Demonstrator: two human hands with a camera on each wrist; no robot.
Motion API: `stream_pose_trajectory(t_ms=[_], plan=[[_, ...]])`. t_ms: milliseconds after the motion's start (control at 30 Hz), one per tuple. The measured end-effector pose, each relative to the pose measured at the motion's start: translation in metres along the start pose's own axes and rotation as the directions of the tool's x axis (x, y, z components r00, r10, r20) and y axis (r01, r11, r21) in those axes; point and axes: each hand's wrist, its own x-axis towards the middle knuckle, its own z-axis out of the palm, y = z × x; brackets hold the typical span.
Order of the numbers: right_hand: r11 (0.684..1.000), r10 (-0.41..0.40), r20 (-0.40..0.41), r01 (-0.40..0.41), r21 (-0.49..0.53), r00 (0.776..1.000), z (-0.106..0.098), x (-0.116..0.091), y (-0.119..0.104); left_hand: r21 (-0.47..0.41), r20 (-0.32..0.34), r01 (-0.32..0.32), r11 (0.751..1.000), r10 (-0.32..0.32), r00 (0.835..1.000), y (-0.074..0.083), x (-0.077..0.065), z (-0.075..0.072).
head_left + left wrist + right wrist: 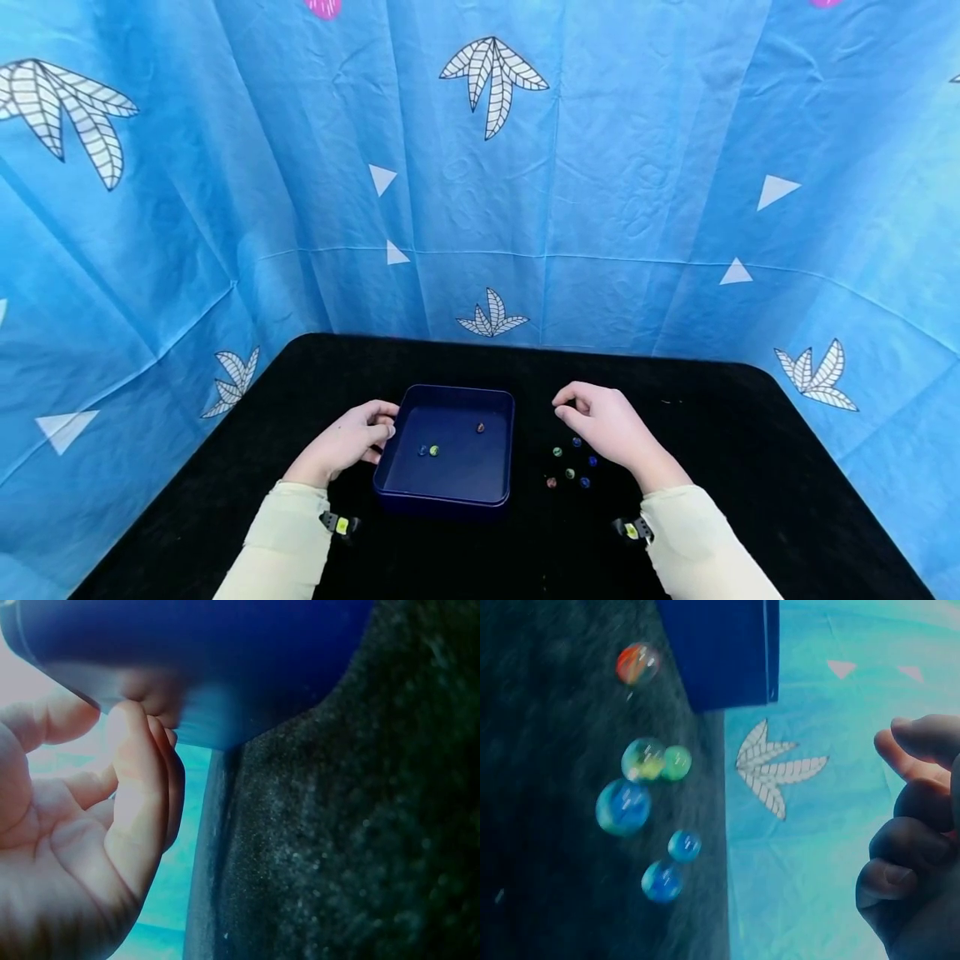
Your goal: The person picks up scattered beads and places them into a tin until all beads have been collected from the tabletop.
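A dark blue square tray stands on the black table with 3 marbles inside: a yellow-green marble, a dark blue marble beside it, and an orange-brown marble. My left hand rests its fingertips against the outside of the tray's left wall, as the left wrist view shows. Right of the tray, my right hand hovers with thumb and index tips close together; whether a marble is hidden between them cannot be seen. Below it lie several loose marbles, among them a red-orange marble and a blue marble.
A black cloth covers the table. Behind it and at both sides hangs a blue curtain with white leaf and triangle prints. The loose marbles lie close together between the tray and my right forearm.
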Motion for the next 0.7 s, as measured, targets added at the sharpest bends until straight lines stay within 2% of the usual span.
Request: stream_pose_trajectory(t_ms=[367,700], plan=[[0.995,0.090,0.041,-0.091,0.028,0.995,-0.004,-0.021,0.036,-0.007,0.021,-0.015,1.000,0.015,1.000,0.000,0.000,0.000],[0.994,0.105,0.090,-0.109,0.032,0.990,-0.001,-0.023,0.063,-0.010,0.023,-0.009,1.000,0.009,1.000,-0.001,0.001,-0.002]])
